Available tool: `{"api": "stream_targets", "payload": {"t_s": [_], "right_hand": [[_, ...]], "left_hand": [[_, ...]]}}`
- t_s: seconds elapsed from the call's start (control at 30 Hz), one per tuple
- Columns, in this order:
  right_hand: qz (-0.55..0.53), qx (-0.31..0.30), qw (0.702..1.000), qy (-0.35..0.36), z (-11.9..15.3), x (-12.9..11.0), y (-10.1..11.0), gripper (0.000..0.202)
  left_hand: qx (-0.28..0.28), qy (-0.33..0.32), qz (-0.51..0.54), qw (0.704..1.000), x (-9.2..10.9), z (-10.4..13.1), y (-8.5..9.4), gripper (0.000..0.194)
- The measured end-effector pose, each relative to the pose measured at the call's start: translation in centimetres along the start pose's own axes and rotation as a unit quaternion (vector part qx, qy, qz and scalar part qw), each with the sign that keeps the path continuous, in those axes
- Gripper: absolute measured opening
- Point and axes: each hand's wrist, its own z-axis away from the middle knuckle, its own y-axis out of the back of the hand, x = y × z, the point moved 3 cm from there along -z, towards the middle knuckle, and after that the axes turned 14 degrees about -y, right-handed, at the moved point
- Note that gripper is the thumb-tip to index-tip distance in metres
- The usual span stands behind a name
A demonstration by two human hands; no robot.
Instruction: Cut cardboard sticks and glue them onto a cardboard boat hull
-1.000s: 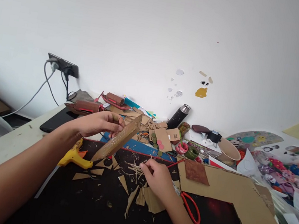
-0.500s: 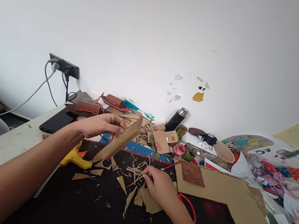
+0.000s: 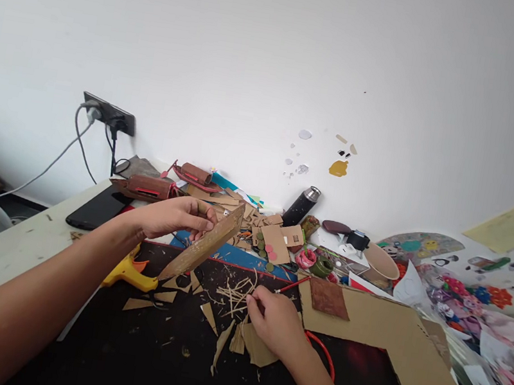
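Raised above the black work mat (image 3: 128, 354), my left hand (image 3: 185, 217) grips a small cardboard boat hull (image 3: 203, 242), tilted with its pointed end down to the left. My right hand (image 3: 273, 319) is low over the mat with thumb and fingers pinched together. Its fingertips are at the right edge of a pile of thin cardboard strips (image 3: 232, 294); whether a strip is between them cannot be made out. Cardboard scraps (image 3: 259, 348) lie under and beside that hand. A yellow glue gun (image 3: 130, 273) rests below the left forearm.
Two brown model boats (image 3: 148, 187) (image 3: 195, 175) stand at the back left near a black phone (image 3: 98, 206). Behind the mat are a black thermos (image 3: 301, 206), a pink paint jar (image 3: 306, 259) and cardboard offcuts. A cut cardboard frame (image 3: 415, 328) and red-handled scissors (image 3: 326, 353) are right.
My right hand has shifted very slightly at the strips' edge. The left hand and the boat hull hold nearly the same pose; the view has turned slightly.
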Motion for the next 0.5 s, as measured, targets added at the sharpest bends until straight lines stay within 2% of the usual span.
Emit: {"api": "stream_targets", "payload": {"t_s": [0.17,0.33,0.5], "right_hand": [[0.0,-0.003,1.0,-0.001,-0.02,0.08,0.05,0.024],[-0.026,-0.028,0.999,-0.004,-0.04,0.42,-0.08,0.008],[-0.057,-0.011,0.998,-0.004,0.01,0.52,0.06,0.012]], "left_hand": [[-0.006,0.0,0.002,1.0,-0.13,-0.05,-0.13,0.028],[-0.011,0.002,0.0,1.0,-0.27,-0.08,-0.14,0.028],[-0.005,0.008,0.0,1.0,-0.31,-0.12,-0.15,0.03]]}}
